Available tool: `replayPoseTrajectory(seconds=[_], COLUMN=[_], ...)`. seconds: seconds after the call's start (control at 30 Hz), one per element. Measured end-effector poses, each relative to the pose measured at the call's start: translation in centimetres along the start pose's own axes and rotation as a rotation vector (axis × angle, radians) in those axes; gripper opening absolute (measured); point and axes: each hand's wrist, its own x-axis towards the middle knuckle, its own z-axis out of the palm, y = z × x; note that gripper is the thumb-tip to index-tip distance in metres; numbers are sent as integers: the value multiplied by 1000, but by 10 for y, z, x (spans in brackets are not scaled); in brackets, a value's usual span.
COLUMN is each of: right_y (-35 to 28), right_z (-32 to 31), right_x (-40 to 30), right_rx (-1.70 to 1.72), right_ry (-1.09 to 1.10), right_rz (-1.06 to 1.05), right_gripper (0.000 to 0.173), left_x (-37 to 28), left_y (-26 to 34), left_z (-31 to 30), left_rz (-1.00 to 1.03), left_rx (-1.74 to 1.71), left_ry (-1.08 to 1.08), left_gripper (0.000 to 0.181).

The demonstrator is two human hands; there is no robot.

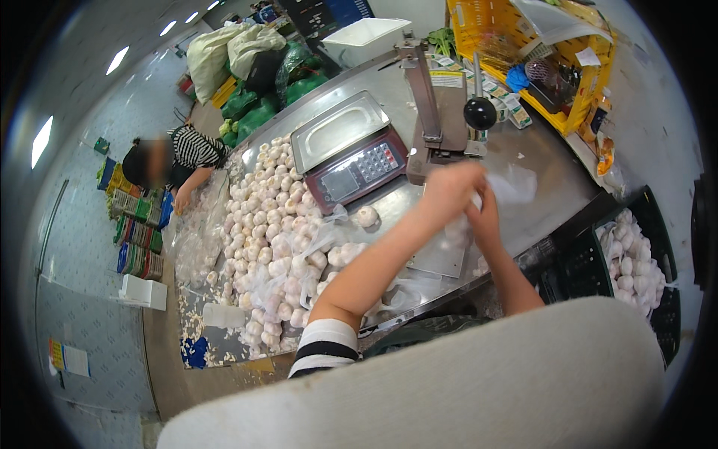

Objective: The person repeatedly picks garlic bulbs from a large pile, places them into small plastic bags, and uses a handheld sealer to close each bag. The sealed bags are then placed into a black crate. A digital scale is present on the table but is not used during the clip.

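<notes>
Both of my hands meet above the steel table (538, 151), just in front of a brown lever press (449, 115). My left hand (453, 189) and my right hand (483, 210) pinch a white mesh bag (513, 184) between them. Its loose end spreads out to the right of my fingers. Below the hands a blurred pale bulge of the bag shows, partly hidden by my wrists. A single garlic bulb (367, 216) lies left of my left forearm. The press's black ball handle (479, 113) stands up behind my hands.
A digital scale (353, 174) with a steel pan stands left of the press. A large heap of garlic bulbs (269, 224) covers the table's left. A dark crate (667, 236) with bagged garlic is at right, a yellow crate (597, 84) behind. A co-worker (193, 151) bends over the far-left side.
</notes>
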Motion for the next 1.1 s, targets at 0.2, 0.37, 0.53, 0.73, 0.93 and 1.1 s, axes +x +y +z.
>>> replayPoseTrajectory(seconds=[0.2,0.37,0.53,0.73,0.93,1.1], right_y=[9,-121,-51,-24,-17,12], right_z=[20,13,15,4,7,38], right_x=[36,65,-26,-85,-3,15], right_rx=[350,342,58,-20,-108,-136], right_ry=[-86,-54,-235,-349,81,-161], right_rz=[163,-115,-459,-349,-106,60], right_gripper=[25,29,19,22,45,62], left_x=[17,2,6,-3,3,0], left_y=[-51,-51,-44,-42,-44,-46], left_z=[-32,-29,-25,-24,-29,-33], left_rz=[-531,-430,-462,-439,-509,-513], left_rx=[-827,-994,-1036,-973,-983,-1012], left_ry=[510,781,842,841,778,665], left_gripper=[10,13,12,12,12,12])
